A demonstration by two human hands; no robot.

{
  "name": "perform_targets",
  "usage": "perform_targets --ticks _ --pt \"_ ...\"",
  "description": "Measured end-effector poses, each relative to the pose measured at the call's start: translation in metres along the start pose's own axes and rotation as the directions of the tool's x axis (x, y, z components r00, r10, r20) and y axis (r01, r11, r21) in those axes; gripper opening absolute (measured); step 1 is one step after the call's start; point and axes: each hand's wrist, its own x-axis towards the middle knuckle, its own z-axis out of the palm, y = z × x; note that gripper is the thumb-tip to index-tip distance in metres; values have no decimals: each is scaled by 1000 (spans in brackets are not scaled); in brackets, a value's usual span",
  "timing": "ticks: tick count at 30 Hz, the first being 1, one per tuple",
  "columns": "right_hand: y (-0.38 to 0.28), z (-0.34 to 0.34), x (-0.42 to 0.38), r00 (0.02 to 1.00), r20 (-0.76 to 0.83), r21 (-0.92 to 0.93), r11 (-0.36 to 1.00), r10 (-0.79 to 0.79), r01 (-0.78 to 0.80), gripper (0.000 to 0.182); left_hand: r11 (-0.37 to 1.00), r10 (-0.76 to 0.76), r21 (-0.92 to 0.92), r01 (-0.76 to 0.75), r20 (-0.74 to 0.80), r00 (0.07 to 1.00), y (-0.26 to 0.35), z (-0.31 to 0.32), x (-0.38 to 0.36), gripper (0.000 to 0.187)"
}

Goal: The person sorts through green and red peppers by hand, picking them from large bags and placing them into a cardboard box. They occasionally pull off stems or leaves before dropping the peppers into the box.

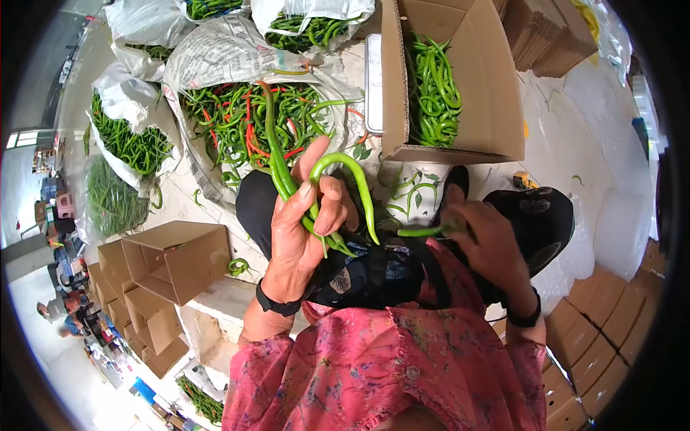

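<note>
My left hand [293, 237], raised over my lap, is closed around several long green chili peppers [275, 147]. One curved chili hooks over its fingers and hangs down to the right. My right hand [487, 243], slightly blurred, is above my right knee with fingers curled, and a green chili [420, 232] sticks out of it to the left. Beyond my left hand lies an open woven sack [215, 57] full of green chilies with some red ones among them. An open cardboard box [496, 108] ahead of me holds a pile of smooth green chilies [436, 93].
More sacks of green peppers [129, 136] stand at the left and back. Empty cardboard boxes [183, 262] are stacked at my left, and flattened cartons [550, 36] at the back right. Loose chilies [413, 194] lie on the floor between my feet. A yellow tape roll [523, 179] sits by my right knee.
</note>
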Motion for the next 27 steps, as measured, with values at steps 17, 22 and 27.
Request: perform_targets --ticks 17,22,27 --pt "-53 74 65 980 194 809 558 45 -186 35 725 -123 676 129 -56 991 -35 15 -16 63" --pt "-49 71 72 938 334 890 299 89 -345 26 894 -160 405 189 -104 982 -41 16 -13 71" --pt "-45 75 75 948 298 947 88 109 -308 24 937 -192 262 233 -170 966 -34 23 -11 61"
